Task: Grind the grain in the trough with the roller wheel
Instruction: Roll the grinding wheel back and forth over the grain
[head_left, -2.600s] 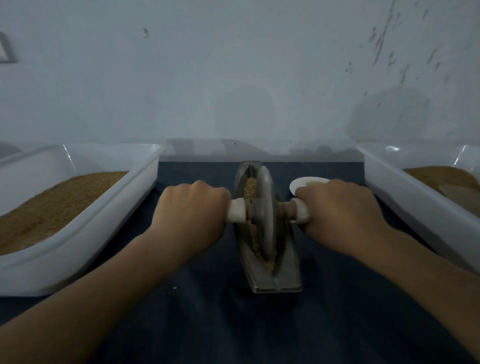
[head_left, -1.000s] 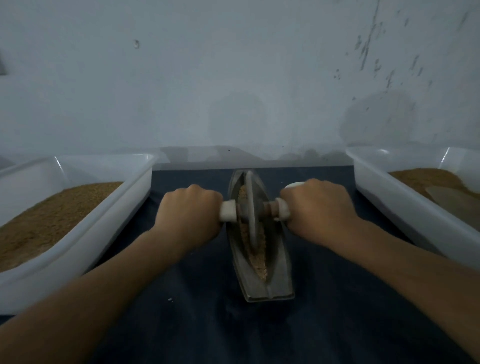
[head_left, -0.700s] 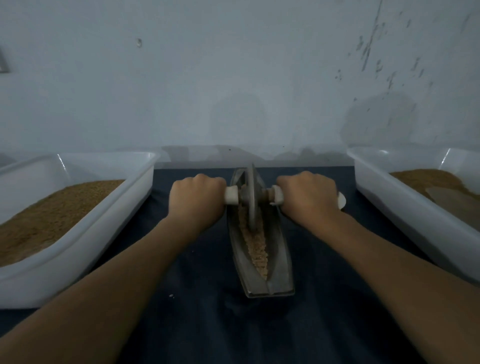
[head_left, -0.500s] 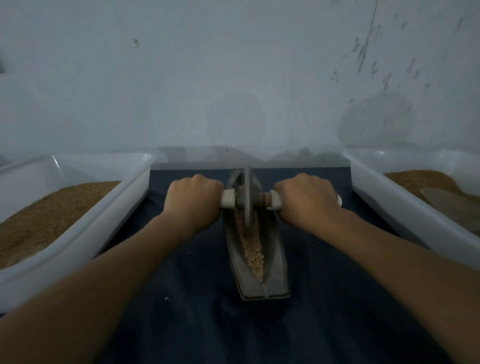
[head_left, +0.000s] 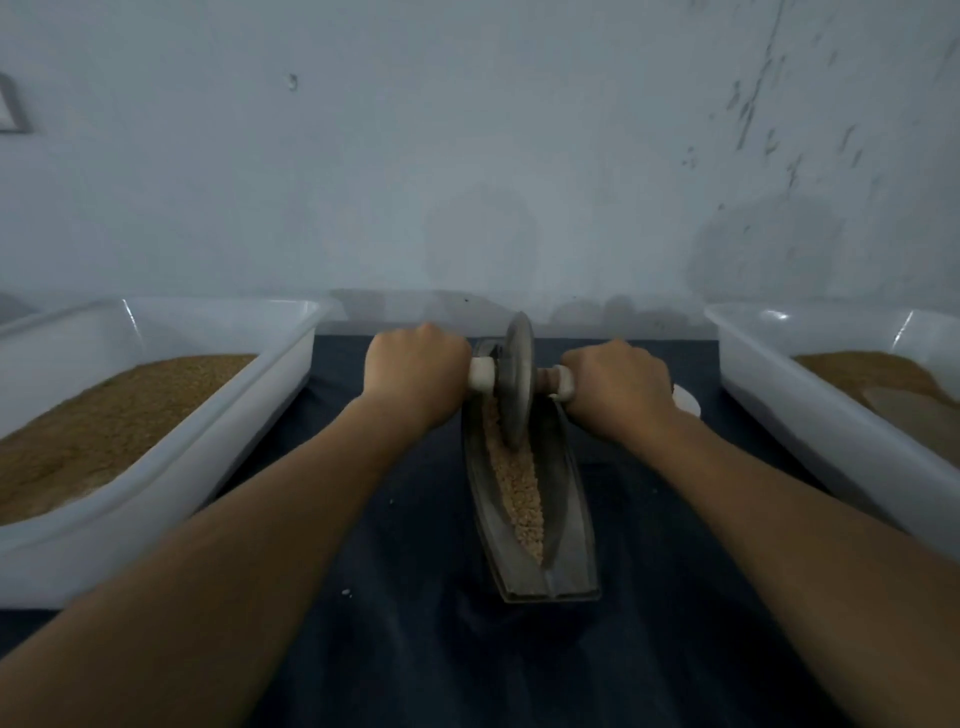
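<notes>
The roller wheel (head_left: 518, 382) stands upright at the far end of the trough (head_left: 566, 499), its rim in the grain (head_left: 519, 488) that lies along the groove toward the near end. The left grip (head_left: 415, 371) is curled round the left handle (head_left: 480, 375), and the right grip (head_left: 618, 384) round the right handle (head_left: 563, 387). The trough lies lengthwise on the dark desk (head_left: 415, 623), between the left tub (head_left: 223, 436) and the right tub (head_left: 810, 426), both white and holding brown meal.

1. The left hand (head_left: 415, 374) is bare, with rounded knuckles.
2. The right hand (head_left: 618, 387) is bare too.
3. Behind the left hand, the left forearm (head_left: 234, 545) is bare and slender, widening away from the wrist.
4. Behind the right hand, the right forearm (head_left: 779, 519) is equally bare.
</notes>
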